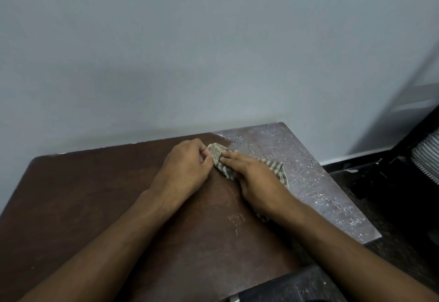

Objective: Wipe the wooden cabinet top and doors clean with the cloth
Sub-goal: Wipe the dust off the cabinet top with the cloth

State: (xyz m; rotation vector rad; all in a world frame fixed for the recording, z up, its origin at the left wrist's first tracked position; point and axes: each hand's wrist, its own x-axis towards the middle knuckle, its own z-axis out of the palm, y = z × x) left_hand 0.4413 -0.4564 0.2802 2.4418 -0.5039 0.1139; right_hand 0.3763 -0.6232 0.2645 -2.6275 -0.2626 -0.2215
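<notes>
The wooden cabinet top (95, 202) is dark brown on its left and middle, while a strip along its right side (306, 176) is grey with white dust and specks. A striped, grey-green cloth (219, 159) lies crumpled at the border of the two areas. My left hand (187, 168) has its fingers curled and pinches the cloth's left end. My right hand (254, 178) lies flat on the cloth and presses it down with straight fingers. Most of the cloth is hidden under this hand. The cabinet doors are out of view.
A pale blue-grey wall (213, 52) rises right behind the cabinet. To the right, below the top's edge, is a dark speckled floor (392, 218) with a black object and a ribbed white part (427, 154). A dark object (285, 287) sits at the bottom edge.
</notes>
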